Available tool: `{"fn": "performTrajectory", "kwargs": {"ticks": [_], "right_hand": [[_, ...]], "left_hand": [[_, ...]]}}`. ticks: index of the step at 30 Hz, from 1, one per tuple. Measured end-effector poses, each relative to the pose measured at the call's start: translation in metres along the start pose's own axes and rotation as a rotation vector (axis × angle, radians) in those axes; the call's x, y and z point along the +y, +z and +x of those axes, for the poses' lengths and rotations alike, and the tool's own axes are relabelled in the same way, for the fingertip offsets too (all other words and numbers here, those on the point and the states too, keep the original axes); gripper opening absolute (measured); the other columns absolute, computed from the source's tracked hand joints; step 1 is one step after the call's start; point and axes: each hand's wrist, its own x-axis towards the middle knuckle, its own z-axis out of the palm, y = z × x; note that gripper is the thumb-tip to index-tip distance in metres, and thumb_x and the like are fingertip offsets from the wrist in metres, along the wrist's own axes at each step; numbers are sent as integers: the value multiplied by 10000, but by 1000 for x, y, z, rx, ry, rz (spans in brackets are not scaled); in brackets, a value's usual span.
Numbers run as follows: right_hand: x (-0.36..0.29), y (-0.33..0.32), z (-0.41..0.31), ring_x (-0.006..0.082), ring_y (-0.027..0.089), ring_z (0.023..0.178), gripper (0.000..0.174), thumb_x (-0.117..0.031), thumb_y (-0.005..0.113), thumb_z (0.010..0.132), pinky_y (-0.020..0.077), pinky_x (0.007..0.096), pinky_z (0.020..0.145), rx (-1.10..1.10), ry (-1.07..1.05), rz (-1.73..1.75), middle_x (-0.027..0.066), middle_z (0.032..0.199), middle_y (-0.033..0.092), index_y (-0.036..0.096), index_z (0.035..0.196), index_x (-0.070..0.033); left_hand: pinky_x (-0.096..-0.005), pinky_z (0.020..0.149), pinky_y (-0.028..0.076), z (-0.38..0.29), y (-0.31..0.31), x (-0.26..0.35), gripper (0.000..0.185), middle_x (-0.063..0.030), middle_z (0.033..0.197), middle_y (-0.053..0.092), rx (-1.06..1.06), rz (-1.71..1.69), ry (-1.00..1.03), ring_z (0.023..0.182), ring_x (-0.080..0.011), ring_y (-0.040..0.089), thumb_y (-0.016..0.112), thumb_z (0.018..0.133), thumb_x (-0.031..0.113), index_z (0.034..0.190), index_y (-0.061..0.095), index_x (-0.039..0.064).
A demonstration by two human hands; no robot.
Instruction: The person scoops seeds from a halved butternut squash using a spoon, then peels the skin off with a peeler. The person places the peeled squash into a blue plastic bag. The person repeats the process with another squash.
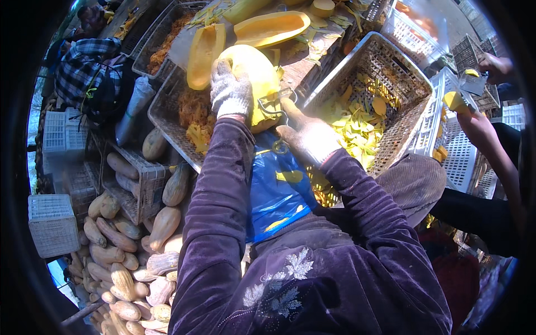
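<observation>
My left hand (231, 88), in a knitted work glove, grips the upper left side of a large yellow squash (264, 79), probably a pumpkin. Most of the squash in view shows pale peeled flesh, with darker rind near its lower end. In my gloved right hand (309, 130) is a peeler with a bent wire frame (271, 109), held against the squash's lower right side. A blue plastic sheet (274, 190) with scraps of peel on it covers my lap below. Two hollowed squash halves (272, 29) (205, 56) lie just beyond my left hand.
A crate (412, 90) of peelings stands at my right, another (157, 111) with orange pulp at my left. Whole squashes (121, 280) are heaped at lower left. Another person's hand (477, 121) holds a squash piece at far right; a person in plaid (86, 63) is at upper left.
</observation>
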Motion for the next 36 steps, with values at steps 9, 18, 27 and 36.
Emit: {"fn": "performTrajectory", "kwargs": {"ticks": [9, 18, 27, 36], "right_hand": [[20, 2, -28, 358, 645, 1217, 684, -354, 706, 958, 514, 421, 1036, 36, 43, 428, 234, 1430, 600, 487, 1521, -32], [74, 45, -44, 335, 679, 1143, 689, -383, 726, 936, 530, 434, 994, -43, -18, 37, 205, 1447, 598, 494, 1552, -179], [47, -45, 150, 248, 669, 1042, 441, -367, 662, 982, 509, 369, 921, 97, -415, 229, 146, 1182, 711, 675, 1314, -77], [84, 46, -15, 313, 451, 1477, 779, -377, 768, 916, 366, 409, 1206, 36, -206, 24, 208, 1558, 496, 452, 1583, -128]], "left_hand": [[-499, 1212, 341, 2, 22, -37, 501, -250, 1578, 397, 70, 185, 170, 1447, -449, 384, 526, 1017, 315, 1487, 511, 140], [-476, 1234, 318, -5, 18, -35, 526, -248, 1633, 345, 38, -21, 147, 1481, -444, 366, 501, 1043, 319, 1540, 490, 147], [-475, 1221, 341, 3, 17, -37, 606, -214, 1635, 370, -2, 34, 216, 1478, -410, 398, 522, 1047, 351, 1600, 387, 144], [-470, 1238, 311, -4, 15, -48, 616, -213, 1644, 361, -6, 36, 200, 1503, -407, 359, 469, 1077, 400, 1618, 353, 129]]}}
